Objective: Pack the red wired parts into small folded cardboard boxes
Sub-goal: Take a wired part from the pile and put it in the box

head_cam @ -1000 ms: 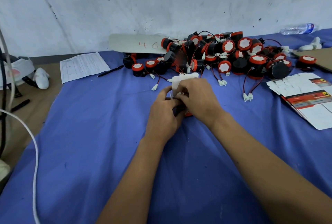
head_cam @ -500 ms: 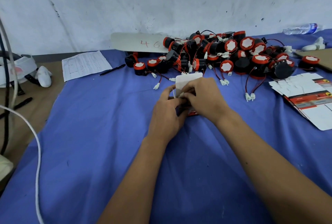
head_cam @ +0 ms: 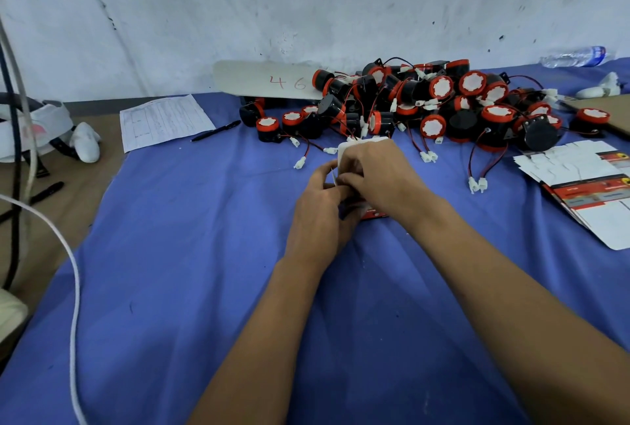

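Observation:
A small cardboard box (head_cam: 370,211) with a white flap and a red printed side sits on the blue cloth in front of me. My left hand (head_cam: 320,211) grips its left side. My right hand (head_cam: 378,174) covers its top, fingers curled over the white flap; what lies inside is hidden. Behind it is a heap of red-and-black round parts (head_cam: 439,104) with red and black wires and white plugs.
Flat unfolded boxes (head_cam: 586,179) lie at the right. A printed sheet (head_cam: 163,121) and a pen (head_cam: 216,130) lie at the back left. A white board marked 46 (head_cam: 266,82) leans on the wall. A plastic bottle (head_cam: 576,56) lies far right. Cables (head_cam: 73,288) hang at left.
Both hands stay on the box; the right hand has slid further over the white flap, pressing it lower. The view has shifted slightly.

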Demonstrator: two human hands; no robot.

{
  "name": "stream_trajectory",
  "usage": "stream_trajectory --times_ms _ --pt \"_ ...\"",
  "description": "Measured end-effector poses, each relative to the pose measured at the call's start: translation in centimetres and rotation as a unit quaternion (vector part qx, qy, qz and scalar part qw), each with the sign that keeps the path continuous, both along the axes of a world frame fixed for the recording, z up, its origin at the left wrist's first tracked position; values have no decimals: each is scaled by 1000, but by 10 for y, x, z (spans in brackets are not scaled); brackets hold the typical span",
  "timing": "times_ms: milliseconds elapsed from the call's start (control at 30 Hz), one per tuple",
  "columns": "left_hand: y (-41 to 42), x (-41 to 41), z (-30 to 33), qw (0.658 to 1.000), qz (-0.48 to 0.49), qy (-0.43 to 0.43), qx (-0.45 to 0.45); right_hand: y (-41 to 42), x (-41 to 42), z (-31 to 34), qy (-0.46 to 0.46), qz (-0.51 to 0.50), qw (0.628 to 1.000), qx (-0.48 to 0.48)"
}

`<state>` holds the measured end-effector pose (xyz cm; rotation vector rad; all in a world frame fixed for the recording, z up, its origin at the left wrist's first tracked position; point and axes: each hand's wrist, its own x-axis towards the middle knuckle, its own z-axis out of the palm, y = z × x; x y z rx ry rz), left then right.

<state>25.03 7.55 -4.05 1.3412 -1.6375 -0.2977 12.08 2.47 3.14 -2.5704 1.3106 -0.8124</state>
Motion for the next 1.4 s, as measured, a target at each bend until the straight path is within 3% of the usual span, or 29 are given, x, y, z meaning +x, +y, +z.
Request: stream_trajectory --times_ms 67,333,600,767,967,1233,1400 --pt "0 1 -3 996 17 -84 -29 -3 -1 3 31 -2 999 17" --pt "0 -2 1 995 12 -91 -35 -2 -20 28 90 85 981 148" --pt "2 -4 5 999 7 44 -1 0 -22 13 24 86 988 124" --pt "3 -2 4 997 1 72 11 5 -18 2 24 69 992 101" --pt "2 -3 5 997 7 66 30 3 -12 7 99 37 989 107" --pt "3 -3 7 996 3 78 36 -11 24 23 280 -74 953 84" --pt "2 -2 7 998 -2 58 7 -10 23 22 285 -60 953 80"
